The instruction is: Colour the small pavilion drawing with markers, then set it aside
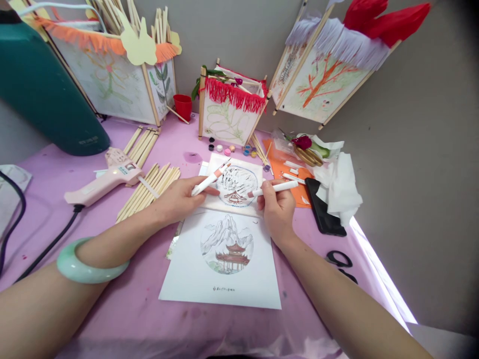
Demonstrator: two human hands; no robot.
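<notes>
My left hand (179,199) is closed around a white crayon pencil (207,183) with an orange-brown tip; a thin dark point beside that tip may belong to a second tool. In my right hand (277,207) is another white crayon pencil (279,187), its brown end pointing left over the drawing. Between the hands lies a white square sheet (213,202) with a blue circle, black strokes and a brown pavilion drawn on it. Just below it, a printed reference page (187,279) shows mountains and a red-brown pavilion in a circle.
A pink glue gun (108,184) and wooden sticks (149,192) lie left, near a teal bottle (48,89). Small paint pots (227,151) and paper lanterns (228,119) stand behind. Right are a black phone (324,212), tissues (342,184), an orange sheet (279,162) and black scissors handles (340,259).
</notes>
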